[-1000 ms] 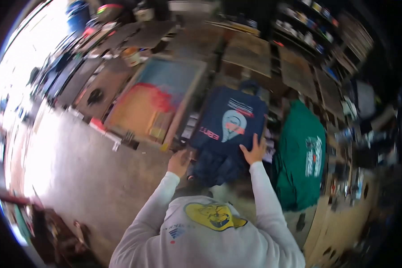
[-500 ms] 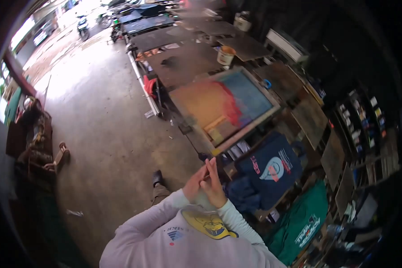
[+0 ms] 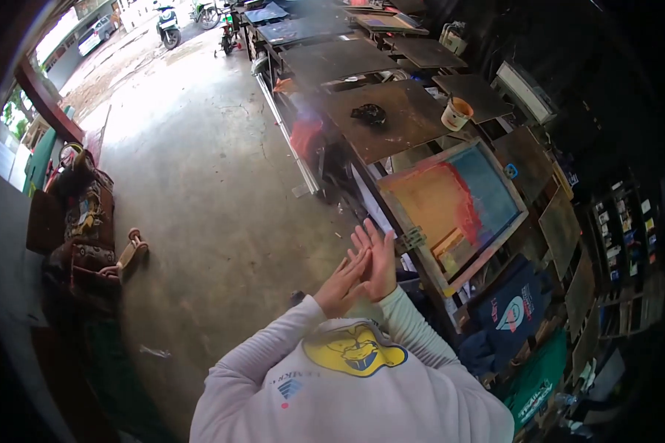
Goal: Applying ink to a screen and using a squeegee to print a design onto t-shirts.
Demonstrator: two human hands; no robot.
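In front of my chest my two hands meet, palm against palm, with the fingers stretched out. My left hand (image 3: 339, 285) lies slanted across the other, its fingers pressed near the palm. My right hand (image 3: 380, 264) has its fingers spread and pointing up. I see nothing held in either. Just right of them stands a screen-printing frame (image 3: 485, 278), its mesh stained orange, red and blue. Beyond it a brown board (image 3: 391, 144) carries a dark crumpled lump (image 3: 368, 114). A white bucket (image 3: 457, 114) with orange paint inside stands at that board's right corner.
A navy printed shirt (image 3: 506, 306) and a green printed cloth (image 3: 532, 395) lie to my right. More print boards (image 3: 338, 59) run away in rows. At left are a worn brown armchair (image 3: 92, 210) and a wooden stand (image 3: 132, 251) on the concrete floor (image 3: 214, 221).
My view has swung left, so the printing frame and boards sit further right. My hands, pressed together with raised fingertips before, have slid across each other, and the right fingers have spread.
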